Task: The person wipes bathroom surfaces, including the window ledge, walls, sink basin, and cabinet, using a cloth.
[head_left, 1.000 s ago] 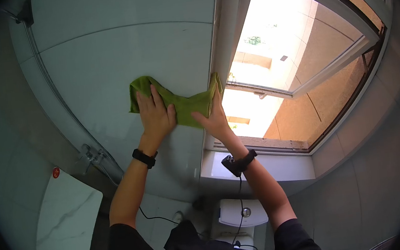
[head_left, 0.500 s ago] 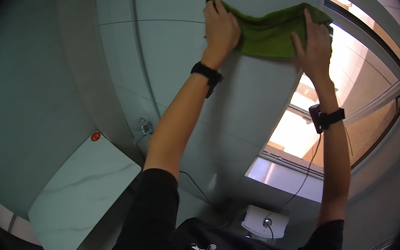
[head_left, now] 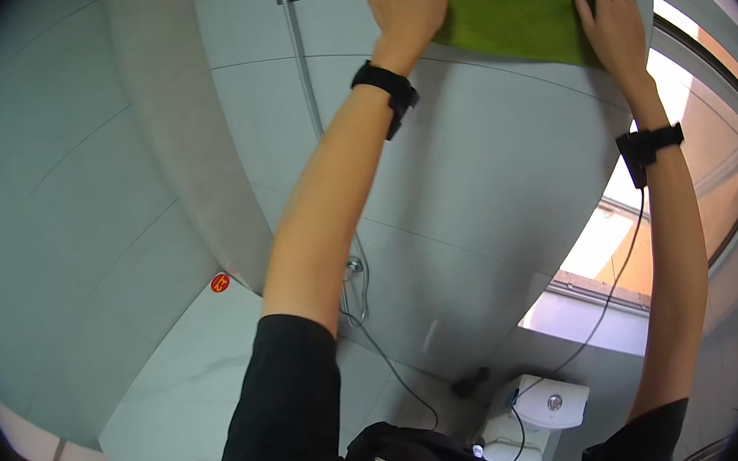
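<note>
A green cloth (head_left: 513, 18) is stretched flat between both hands, high up against the grey tiled wall (head_left: 468, 137). My left hand (head_left: 405, 0) grips its left end, fingers bent over the upper corner; the fingertips are cut off by the top of the picture. At the other end my right hand (head_left: 619, 24) holds the right side, its fingers over the top edge and the thumb on the cloth's front. Both wrists wear black straps, and a thin cable hangs from the right one.
A shower hose (head_left: 304, 74) runs down the wall to a metal valve (head_left: 353, 265). The window (head_left: 612, 244) is on the right. Below are a toilet tank (head_left: 552, 399) and a white marbled board (head_left: 195, 378) with a red sticker (head_left: 220, 282).
Both hands and the cloth sit higher in view, and the right hand is farther right. The cloth is pulled straighter and flatter than before. The camera view has shifted too.
</note>
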Motion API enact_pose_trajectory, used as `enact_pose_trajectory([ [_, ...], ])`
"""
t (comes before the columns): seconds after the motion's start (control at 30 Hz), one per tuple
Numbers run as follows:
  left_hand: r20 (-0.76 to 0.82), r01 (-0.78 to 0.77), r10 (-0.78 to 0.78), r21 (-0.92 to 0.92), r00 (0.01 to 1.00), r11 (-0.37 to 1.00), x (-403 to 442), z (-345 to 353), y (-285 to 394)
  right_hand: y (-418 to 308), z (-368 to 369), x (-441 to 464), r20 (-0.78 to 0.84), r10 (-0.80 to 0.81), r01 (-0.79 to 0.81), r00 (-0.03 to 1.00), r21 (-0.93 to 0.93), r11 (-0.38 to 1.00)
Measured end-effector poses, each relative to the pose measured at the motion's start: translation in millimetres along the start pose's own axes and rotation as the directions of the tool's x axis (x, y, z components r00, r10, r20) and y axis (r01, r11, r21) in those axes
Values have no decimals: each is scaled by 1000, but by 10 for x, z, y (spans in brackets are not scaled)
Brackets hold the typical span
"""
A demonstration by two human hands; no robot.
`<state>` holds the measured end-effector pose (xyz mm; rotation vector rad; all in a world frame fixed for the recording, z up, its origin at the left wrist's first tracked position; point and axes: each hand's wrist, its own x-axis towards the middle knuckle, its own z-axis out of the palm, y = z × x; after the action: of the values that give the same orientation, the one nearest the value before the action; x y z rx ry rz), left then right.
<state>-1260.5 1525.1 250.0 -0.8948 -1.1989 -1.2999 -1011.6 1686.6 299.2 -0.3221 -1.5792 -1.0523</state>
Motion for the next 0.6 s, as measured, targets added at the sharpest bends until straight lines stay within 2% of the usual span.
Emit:
enact_pose_trajectory([
  [0.07,-56,-54,56,44,997,998,31,16,27,47,167,55,-95,-53,46,994,-65,997],
  [0.17,-69,-77,83,88,994,993,-9,39,46,-86,110,49,-41,34,-39,999,-124,992],
  [0.23,-72,-83,90,100,993,992,-75,-14,-48,-258,184,-37,-114,49,-67,992,-162,984],
  [0.37,-108,-71,69,-17,992,997,-207,376,-333,-612,201,-53,-205,33,-96,978,-305,947],
  [0.43,-98,-85,81,-43,992,995,-314,422,-442,-794,304,-145,-246,19,-96,969,-304,948],
  [0.47,-109,-97,90,-54,990,994,-324,489,-479,-809,335,-182,-240,47,-119,970,-296,948],
  [0.53,-87,-105,97,-91,991,990,-255,546,-464,-857,197,-42,-79,175,-187,981,-189,964],
  [0.57,-134,-152,142,-70,981,986,-165,598,-446,-829,112,-5,7,234,-231,972,-142,963],
  [0.6,-140,-182,174,-42,975,982,-175,641,-452,-758,175,-68,27,211,-202,977,-189,961],
])
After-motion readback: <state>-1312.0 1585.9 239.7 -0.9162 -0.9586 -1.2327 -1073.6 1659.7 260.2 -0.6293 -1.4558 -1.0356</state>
